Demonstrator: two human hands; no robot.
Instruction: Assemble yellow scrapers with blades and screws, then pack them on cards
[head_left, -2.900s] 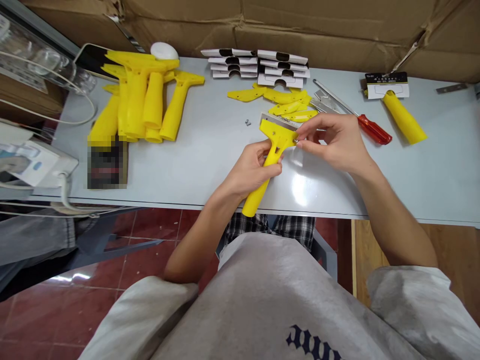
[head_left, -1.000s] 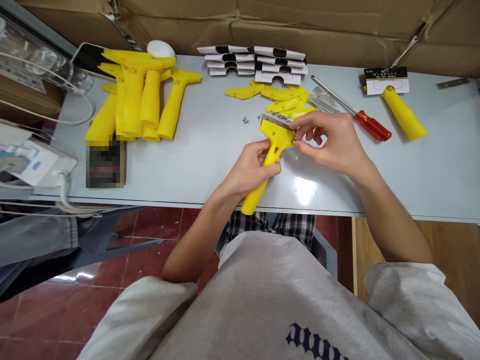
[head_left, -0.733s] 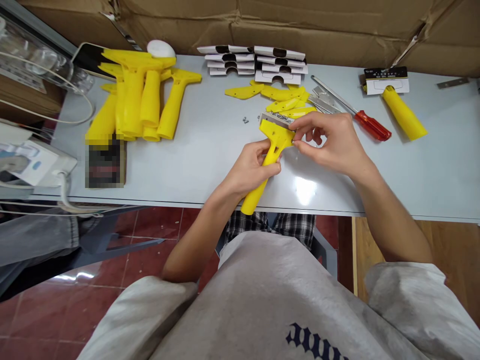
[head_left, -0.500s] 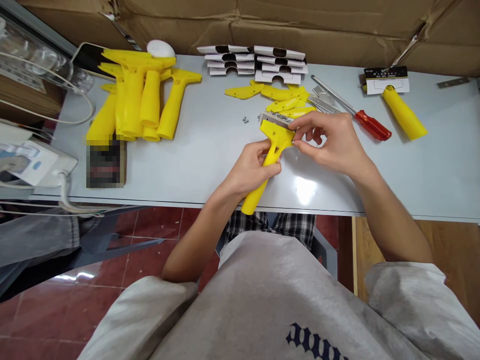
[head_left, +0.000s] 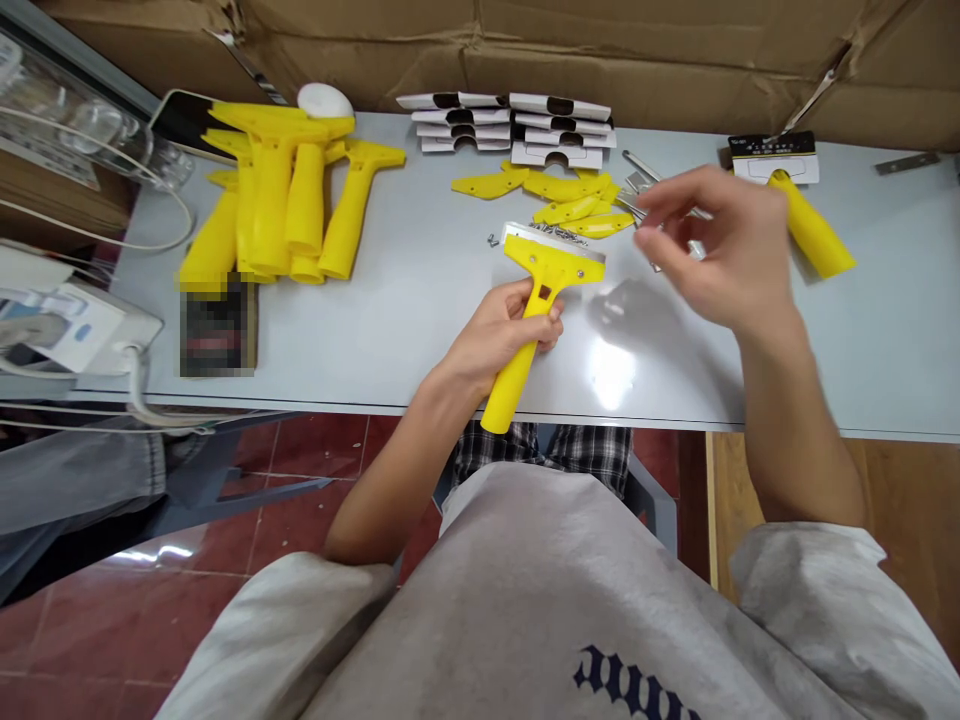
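My left hand [head_left: 504, 335] is closed around the handle of a yellow scraper [head_left: 517, 362]. The scraper's wide head points away from me, with a metal blade strip [head_left: 551, 240] along its top edge and a screw near each end. To the right, my right hand [head_left: 724, 245] hovers above the table, slightly blurred, thumb and forefinger apart with nothing visible between them. It hides most of a screwdriver, whose metal shaft [head_left: 637, 162] shows beyond the fingers. Small screws [head_left: 564, 234] lie just past the scraper head, and behind them are several flat yellow plastic pieces [head_left: 566, 210].
Several yellow scraper handles [head_left: 271, 200] are piled at the left, near a pixelated box [head_left: 217, 325]. White cards [head_left: 559, 155] are stacked at the back before brown cardboard [head_left: 570, 50]. A carded yellow scraper [head_left: 817, 230] and a metal strip [head_left: 907, 163] lie right.
My right hand has left the scraper head and moved right, over the screwdriver. The scraper has turned a little in my left hand, and both screws in its head now show.
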